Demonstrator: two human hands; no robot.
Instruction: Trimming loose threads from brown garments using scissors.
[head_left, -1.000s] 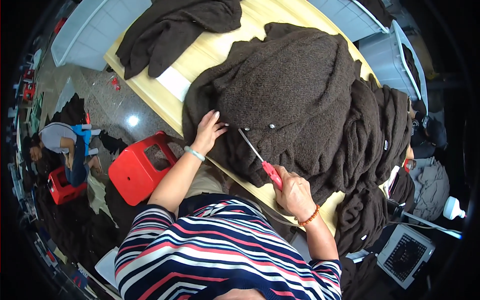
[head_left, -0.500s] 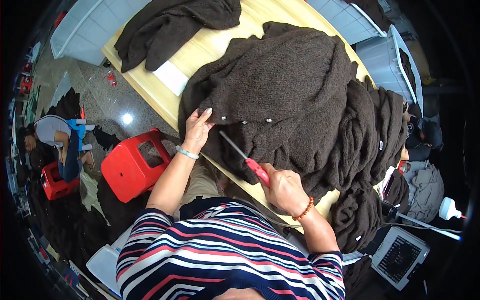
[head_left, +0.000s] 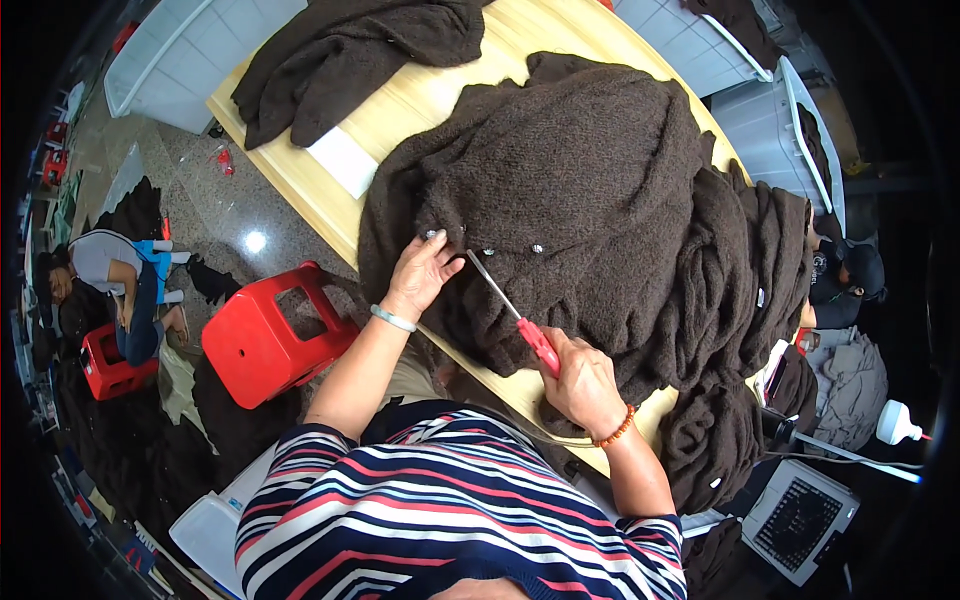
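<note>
A dark brown knit garment (head_left: 580, 160) with several small shiny buttons along its edge lies bunched on the table. My left hand (head_left: 421, 272) pinches that edge beside the leftmost button (head_left: 431, 234), its thumb and fingers closed on the knit. In my right hand (head_left: 585, 385) is a tool with a red handle (head_left: 539, 347) and a thin metal shaft (head_left: 493, 284); its exact kind I cannot make out. The shaft slants up to the left, and its tip is at the knit close to my left fingertips, between two buttons.
On the pale wooden table (head_left: 400, 110) lie another brown knit piece (head_left: 370, 70) and a white sheet (head_left: 344, 162). Further brown knits (head_left: 735, 270) are heaped at the right. Left of me stands a red stool (head_left: 262, 345). A grey plastic bin (head_left: 765, 125) stands beyond; people sit at both sides.
My left hand has shifted slightly right and down, bending the garment's edge. The tool has moved right, its tip now against the knit beside my left fingers.
</note>
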